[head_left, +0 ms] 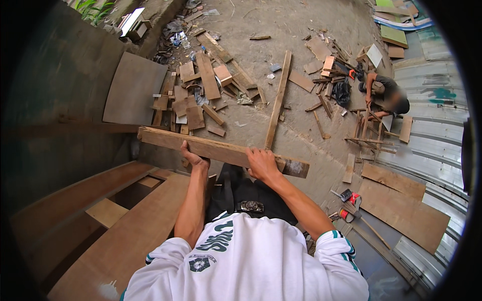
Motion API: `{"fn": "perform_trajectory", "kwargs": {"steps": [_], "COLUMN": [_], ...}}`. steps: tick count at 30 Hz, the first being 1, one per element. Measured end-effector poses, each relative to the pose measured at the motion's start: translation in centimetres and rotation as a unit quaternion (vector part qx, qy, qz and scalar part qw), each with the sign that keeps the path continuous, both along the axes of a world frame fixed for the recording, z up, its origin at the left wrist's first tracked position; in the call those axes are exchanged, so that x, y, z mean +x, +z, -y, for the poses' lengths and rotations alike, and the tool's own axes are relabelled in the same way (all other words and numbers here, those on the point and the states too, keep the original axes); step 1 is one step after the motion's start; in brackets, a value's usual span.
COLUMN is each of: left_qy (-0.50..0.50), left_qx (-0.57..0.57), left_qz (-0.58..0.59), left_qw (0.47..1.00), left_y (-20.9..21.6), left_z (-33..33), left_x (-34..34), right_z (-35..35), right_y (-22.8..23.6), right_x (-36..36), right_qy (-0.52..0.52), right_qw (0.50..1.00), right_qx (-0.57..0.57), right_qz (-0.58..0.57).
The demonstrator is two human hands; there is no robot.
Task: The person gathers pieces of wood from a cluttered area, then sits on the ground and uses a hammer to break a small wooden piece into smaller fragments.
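A long, rough wooden plank (pixel 216 146) lies across in front of my waist, its right end tipped slightly lower and its end face greyish. My left hand (pixel 195 158) grips it from below left of the middle, with the thumb up against its near face and the other fingers partly hidden. Right of the middle, my right hand (pixel 262 163) is closed over the plank's upper edge. A narrow wooden batten (pixel 279 98) runs away from me beyond my right hand; its near end meets the plank in view, but whether they touch I cannot tell.
Scrap boards (pixel 207 75) are heaped ahead on the left. A large wooden cabinet-like piece (pixel 135 236) stands at my left. On the right, a person (pixel 386 95) crouches by a small wooden frame (pixel 371 135). Cans (pixel 346 214) and a plywood sheet (pixel 401 210) lie nearer.
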State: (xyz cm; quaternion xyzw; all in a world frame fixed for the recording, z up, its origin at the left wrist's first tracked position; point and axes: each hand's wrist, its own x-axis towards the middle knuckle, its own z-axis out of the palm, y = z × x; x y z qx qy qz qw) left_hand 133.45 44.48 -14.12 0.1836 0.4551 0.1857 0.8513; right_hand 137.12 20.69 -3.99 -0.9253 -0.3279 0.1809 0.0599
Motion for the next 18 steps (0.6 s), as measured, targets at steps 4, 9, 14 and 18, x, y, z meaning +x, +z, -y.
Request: {"fn": "perform_trajectory", "kwargs": {"steps": [4, 9, 14, 18], "left_qy": [-0.014, -0.046, -0.071, -0.077], "left_qx": [0.011, 0.015, 0.009, 0.010], "left_qz": [-0.064, -0.014, -0.002, 0.000], "left_qw": [0.998, 0.999, 0.997, 0.997], "left_y": [-0.6, -1.0, 0.8, 1.3], "left_z": [-0.1, -0.5, -0.2, -0.4], "left_x": [0.9, 0.5, 1.3, 1.8], "right_z": [-0.2, -1.8, -1.0, -1.1], "right_y": [-0.4, 0.8, -3.0, -2.9], "right_x": [0.0, 3.1, 3.6, 3.9], "right_qy": [0.002, -0.092, -0.167, -0.180], "right_qw": [1.000, 0.962, 0.907, 0.894], "right_qx": [-0.009, 0.010, 0.099, 0.083], "right_qz": [0.007, -0.257, -0.373, -0.402]}}
